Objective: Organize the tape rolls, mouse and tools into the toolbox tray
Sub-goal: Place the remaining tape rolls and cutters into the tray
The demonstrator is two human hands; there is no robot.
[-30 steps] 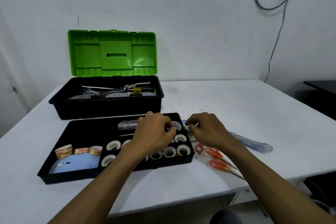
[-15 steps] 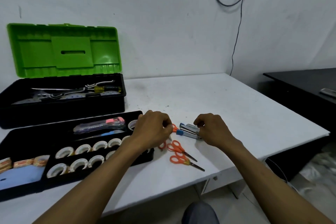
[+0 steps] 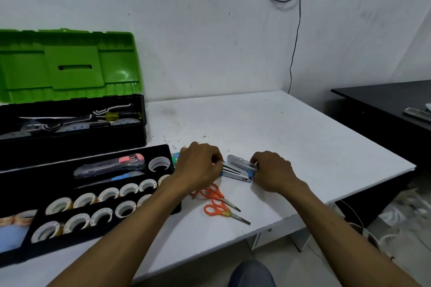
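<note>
A black toolbox tray [image 3: 21, 255] lies at the left front of the white table [image 3: 268, 135]. Several white tape rolls [image 3: 127, 190] stand in its compartments, with a utility knife [image 3: 112, 164] in the back slot and a blue mouse [image 3: 9, 234] at the left edge. To the right of the tray lies a stapler [image 3: 238, 170] with a clear blue top. My left hand [image 3: 198, 165] grips its left end and my right hand [image 3: 272, 170] grips its right end. Two orange scissors [image 3: 220, 205] lie on the table just in front of my hands.
The open toolbox [image 3: 72, 133] with its green lid [image 3: 67, 65] stands behind the tray, with a screwdriver and other tools inside. A small green thing [image 3: 175, 156] peeks out behind my left hand. A black desk [image 3: 382, 105] stands to the right. The table's front edge is close.
The view has swung right, away from the tray. My hands left the tape rolls and closed on the two ends of the stapler beside the tray.
</note>
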